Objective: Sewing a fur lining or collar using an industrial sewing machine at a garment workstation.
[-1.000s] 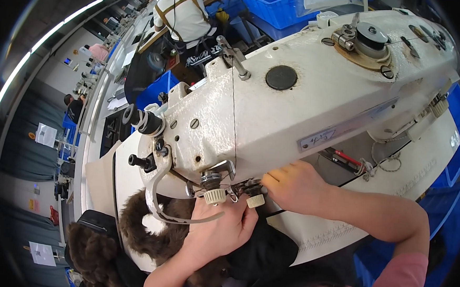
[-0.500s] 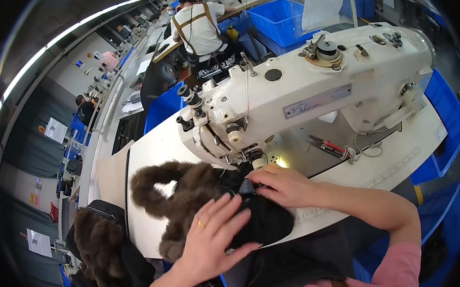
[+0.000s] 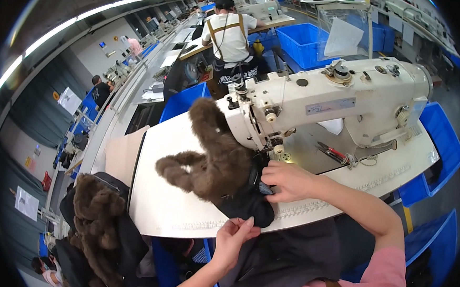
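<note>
Brown fur point(image 3: 215, 169) joined to black fabric point(image 3: 242, 202) lies on the white bed of the sewing machine point(image 3: 316, 104). Its fur part spreads in two arms to the left of the machine head. My right hand point(image 3: 291, 183) is closed on the black fabric just in front of the needle area, with a small grey patch showing beside its fingertips. Lower down, at the table's front edge, my left hand point(image 3: 233, 241) pinches the rim of the same fabric between thumb and fingers. The presser foot is mostly hidden behind fabric and machine head.
More brown fur on black cloth point(image 3: 99, 209) hangs at the table's left end. Red-handled snips point(image 3: 332, 151) lie on the machine bed. Blue bins point(image 3: 304, 43) stand behind and at the right point(image 3: 440, 151). A co-worker point(image 3: 228, 35) sits at another table farther back.
My left hand has gone from open over the fabric to pinching its near edge. The fur has turned, one arm now pointing up beside the machine head. The head view has shifted.
</note>
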A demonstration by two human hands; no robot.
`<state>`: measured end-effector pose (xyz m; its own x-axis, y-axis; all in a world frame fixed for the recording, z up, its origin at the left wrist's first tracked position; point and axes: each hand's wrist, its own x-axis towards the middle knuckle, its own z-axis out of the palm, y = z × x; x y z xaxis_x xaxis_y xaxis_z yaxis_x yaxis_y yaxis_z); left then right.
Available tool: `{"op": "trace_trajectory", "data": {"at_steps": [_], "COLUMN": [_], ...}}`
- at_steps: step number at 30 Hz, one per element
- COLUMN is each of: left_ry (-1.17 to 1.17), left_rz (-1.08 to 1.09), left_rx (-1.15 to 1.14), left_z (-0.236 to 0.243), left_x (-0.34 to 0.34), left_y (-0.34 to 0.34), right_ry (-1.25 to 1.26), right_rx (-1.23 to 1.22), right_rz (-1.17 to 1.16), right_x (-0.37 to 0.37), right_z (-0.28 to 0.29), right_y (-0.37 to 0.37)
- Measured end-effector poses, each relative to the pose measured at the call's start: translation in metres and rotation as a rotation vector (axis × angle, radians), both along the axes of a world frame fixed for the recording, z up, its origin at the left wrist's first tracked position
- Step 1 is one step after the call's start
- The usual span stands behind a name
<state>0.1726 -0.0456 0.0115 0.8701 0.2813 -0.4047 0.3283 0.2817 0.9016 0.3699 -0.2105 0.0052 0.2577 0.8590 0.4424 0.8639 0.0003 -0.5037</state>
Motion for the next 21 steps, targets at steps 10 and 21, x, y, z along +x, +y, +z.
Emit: {"op": "trace_trajectory", "data": {"at_steps": [10, 21], "left_ry": [-0.45, -0.552], "left_rz": [0.444, 0.069], "left_rx": [0.132, -0.114], "left_z": [-0.036, -0.023], "left_x": [0.09, 0.081], "left_y": [-0.002, 0.043], "right_ry": [0.076, 0.605], "right_rx": [0.105, 0.085], "right_rz": [-0.195, -0.057], "right_x": [-0.051, -0.086], "right_z": [-0.008, -0.03], "right_y": [0.006, 0.047]}}
